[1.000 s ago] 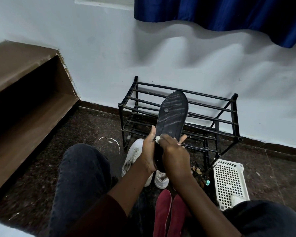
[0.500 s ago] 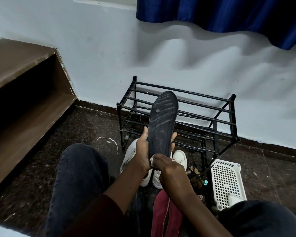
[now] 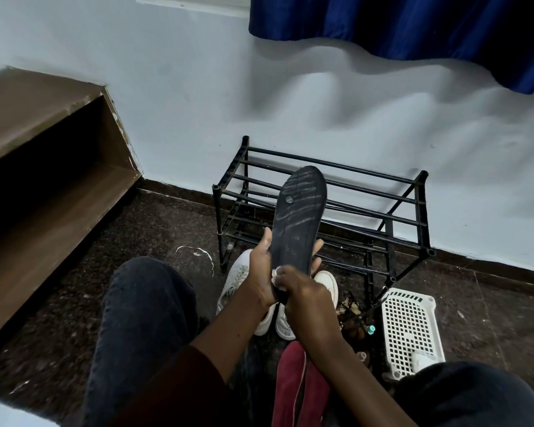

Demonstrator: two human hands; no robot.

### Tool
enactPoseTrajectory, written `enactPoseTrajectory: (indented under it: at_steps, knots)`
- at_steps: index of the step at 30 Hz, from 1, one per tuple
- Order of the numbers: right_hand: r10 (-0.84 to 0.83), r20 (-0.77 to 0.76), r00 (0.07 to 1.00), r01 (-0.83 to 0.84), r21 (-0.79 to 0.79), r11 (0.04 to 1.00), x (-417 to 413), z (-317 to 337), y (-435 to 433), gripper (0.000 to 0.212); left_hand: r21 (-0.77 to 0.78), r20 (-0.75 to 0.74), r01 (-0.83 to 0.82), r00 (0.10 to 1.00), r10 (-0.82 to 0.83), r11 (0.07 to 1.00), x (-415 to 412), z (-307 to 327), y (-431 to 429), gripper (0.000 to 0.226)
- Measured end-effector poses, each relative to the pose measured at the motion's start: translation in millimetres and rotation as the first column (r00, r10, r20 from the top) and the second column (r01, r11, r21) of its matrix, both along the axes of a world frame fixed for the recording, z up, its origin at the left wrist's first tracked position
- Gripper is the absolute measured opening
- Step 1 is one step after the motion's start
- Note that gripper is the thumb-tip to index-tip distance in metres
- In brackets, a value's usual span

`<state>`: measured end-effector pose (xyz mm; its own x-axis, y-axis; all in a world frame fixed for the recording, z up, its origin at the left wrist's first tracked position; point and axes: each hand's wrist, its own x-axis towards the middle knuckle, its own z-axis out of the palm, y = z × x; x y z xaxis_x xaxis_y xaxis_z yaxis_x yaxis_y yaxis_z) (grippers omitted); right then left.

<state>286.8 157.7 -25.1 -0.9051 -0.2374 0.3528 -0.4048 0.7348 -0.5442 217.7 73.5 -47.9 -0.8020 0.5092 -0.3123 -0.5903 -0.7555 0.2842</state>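
The slipper [image 3: 299, 217] stands toe-up, gripped by left hand [image 3: 261, 272]; right hand [image 3: 304, 292] seemingly pinches white cloth [image 3: 277, 272].

slipper sole [image 3: 299, 217]: matt black rubber, scuffed grey; rack [image 3: 392, 208]: black tube, slight sheen; basket [image 3: 409, 328]: white perforated plastic; shelf [image 3: 59, 192]: brown wood laminate, chipped edge; floor [image 3: 154, 223]: dark speckled stone

Black slipper [image 3: 299, 217] held sole-out, wipe on the heel end

Left hand [image 3: 261, 272] grips it low down, toe pointing up in front of the black shoe rack [image 3: 413, 192]. Right hand [image 3: 302, 291] pinches a white wipe [image 3: 278, 271] against the sole's lower end. White sneakers [image 3: 236, 282] sit on the floor just below.
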Motion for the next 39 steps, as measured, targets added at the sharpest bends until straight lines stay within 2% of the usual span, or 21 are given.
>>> enactPoseTrajectory:
  at_steps: [5,9,14,17,19,21,25,28,31,36,39]
  knots:
    - [0.011,0.035,0.999,-0.014,0.089,0.996,14.3,-6.0,9.1,0.032,-0.012,0.005,-0.023,1.000,0.023,1.000,1.4,1.2,-0.9,0.074]
    - [-0.098,0.003,0.995,0.096,0.168,0.981,-7.2,1.5,9.3,0.023,-0.034,-0.001,0.044,0.999,-0.044,0.998,7.7,-0.8,5.8,0.072]
    - [-0.183,-0.027,0.983,0.184,0.020,0.983,-22.0,6.3,4.1,0.019,0.004,0.020,0.061,0.998,-0.061,0.998,9.4,-1.7,7.1,0.072]
    - [-0.124,-0.069,0.990,0.118,-0.083,0.990,-6.2,5.8,0.2,0.025,0.015,0.022,0.077,0.997,-0.078,0.997,8.5,1.1,4.7,0.075]
    - [-0.070,-0.078,0.994,0.063,-0.095,0.993,7.4,1.3,-1.2,0.031,0.024,0.027,0.062,0.998,-0.063,0.998,5.2,-0.1,1.7,0.078]
    - [-0.025,-0.102,0.994,0.020,-0.050,0.999,19.4,-5.6,1.9,0.036,0.033,0.009,0.051,0.999,-0.051,0.998,1.2,-1.4,-2.5,0.079]
    - [0.037,-0.140,0.989,-0.021,0.113,0.993,24.0,-11.9,16.4,0.033,0.048,-0.031,0.018,0.999,-0.017,0.999,-2.1,1.5,-5.5,0.077]
    - [-0.047,-0.100,0.994,0.067,0.204,0.977,10.8,-1.9,19.7,0.028,0.062,-0.024,0.012,1.000,-0.011,0.998,0.4,6.3,0.3,0.077]
    - [-0.155,-0.084,0.984,0.165,0.128,0.978,-4.0,2.5,12.3,0.029,0.037,-0.004,0.043,0.999,-0.042,0.998,2.8,7.4,5.6,0.077]
    - [-0.049,-0.113,0.992,0.042,-0.070,0.997,5.8,0.0,-1.4,0.030,0.027,0.018,0.062,0.998,-0.063,0.998,-0.1,4.5,0.4,0.080]
    - [0.001,-0.147,0.989,-0.003,-0.014,1.000,16.4,-3.5,4.5,0.034,0.004,-0.029,0.021,0.999,-0.021,1.000,-3.7,1.4,-4.4,0.080]
